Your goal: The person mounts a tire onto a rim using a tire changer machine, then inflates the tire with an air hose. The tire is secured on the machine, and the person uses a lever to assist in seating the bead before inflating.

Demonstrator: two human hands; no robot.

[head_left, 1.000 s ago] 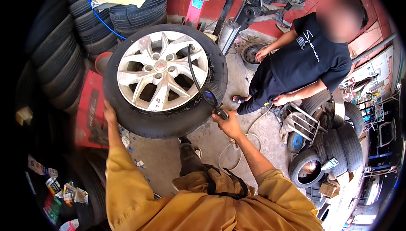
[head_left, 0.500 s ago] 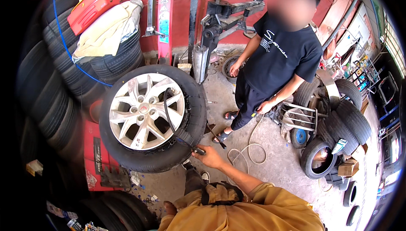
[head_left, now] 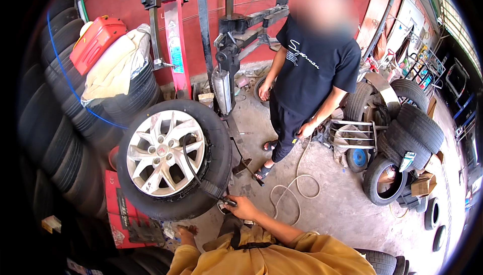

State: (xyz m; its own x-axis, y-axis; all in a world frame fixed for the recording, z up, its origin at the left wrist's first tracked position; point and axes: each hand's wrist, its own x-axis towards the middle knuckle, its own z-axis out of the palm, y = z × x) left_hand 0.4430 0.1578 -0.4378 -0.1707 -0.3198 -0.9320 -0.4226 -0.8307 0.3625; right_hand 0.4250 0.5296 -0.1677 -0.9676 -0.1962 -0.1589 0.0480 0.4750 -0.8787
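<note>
A wheel lies on its side in front of me, its silver alloy rim (head_left: 146, 167) inside a black tyre (head_left: 219, 144). Along the rim's near right part a dark gap shows between rim and tyre. My right hand (head_left: 242, 208) is closed around the black handle of a tyre inflator (head_left: 215, 189) beside the tyre's near right edge. From the inflator a thin black hose (head_left: 188, 162) curves over the tyre onto the rim, between the spokes. My left hand (head_left: 186, 234) is low, just below the tyre's near edge, fingers apart and seemingly holding nothing.
A red machine base (head_left: 114, 199) sits beneath the wheel, its jointed arm (head_left: 241, 38) behind. Another person (head_left: 314, 63) stands beyond on the right, hands low. A pale hose (head_left: 297, 179) coils on the floor. Stacked tyres (head_left: 65, 144) rise at left; more tyres (head_left: 407, 139) lie at right.
My view has shifted, so the wheel sits lower and further left. My left hand has come forward toward the tyre's near edge. The right hand keeps its hold on the inflator.
</note>
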